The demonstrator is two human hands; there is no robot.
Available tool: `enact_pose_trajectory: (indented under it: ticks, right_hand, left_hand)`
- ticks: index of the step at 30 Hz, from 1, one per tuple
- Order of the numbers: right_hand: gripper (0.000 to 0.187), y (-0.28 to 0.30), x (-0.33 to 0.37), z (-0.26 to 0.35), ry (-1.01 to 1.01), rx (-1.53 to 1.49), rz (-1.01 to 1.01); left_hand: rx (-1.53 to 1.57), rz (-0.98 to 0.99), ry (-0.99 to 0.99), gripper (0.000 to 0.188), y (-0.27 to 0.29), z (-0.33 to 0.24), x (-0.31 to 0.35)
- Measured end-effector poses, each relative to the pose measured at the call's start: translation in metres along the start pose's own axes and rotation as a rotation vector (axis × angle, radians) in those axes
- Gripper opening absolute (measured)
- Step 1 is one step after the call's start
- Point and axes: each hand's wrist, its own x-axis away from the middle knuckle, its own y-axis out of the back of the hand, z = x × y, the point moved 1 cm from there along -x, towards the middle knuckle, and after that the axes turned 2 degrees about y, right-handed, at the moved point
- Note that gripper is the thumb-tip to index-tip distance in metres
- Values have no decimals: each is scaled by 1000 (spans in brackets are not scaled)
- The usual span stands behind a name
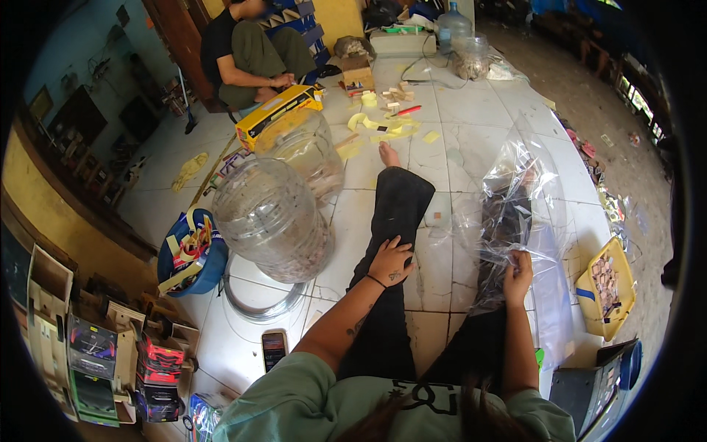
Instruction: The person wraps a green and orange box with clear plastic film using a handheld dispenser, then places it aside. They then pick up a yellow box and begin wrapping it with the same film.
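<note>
Left hand: the left hand (390, 261) lies flat on the person's left leg in black trousers (394, 221), fingers spread loosely and holding nothing; a thin dark band circles the wrist.
Right hand: the right hand (518, 276) has its fingers pinched closed on the edge of a large clear crinkled plastic bag (523, 191).
Bag: it lies draped over the right leg and the white tiled floor (442, 103), reaching away from the person.
Left side: two big clear plastic jars (272, 214) lie tipped, near a blue bucket of yellow strips (191, 254).
Close by: a dark smartphone (274, 348) rests on the tiles beside the left arm.
Right edge: a yellow tray of small wooden pieces (607, 283).
Beyond: another person in dark clothes (247, 51) sits at the far end.
</note>
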Motion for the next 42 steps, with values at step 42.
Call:
enact_pose_trajectory:
  ticks: [42]
  right_hand:
    - [27,-1,4,-12,9,-71,-21]
  left_hand:
    - [6,-70,-11,30,-10,3,0]
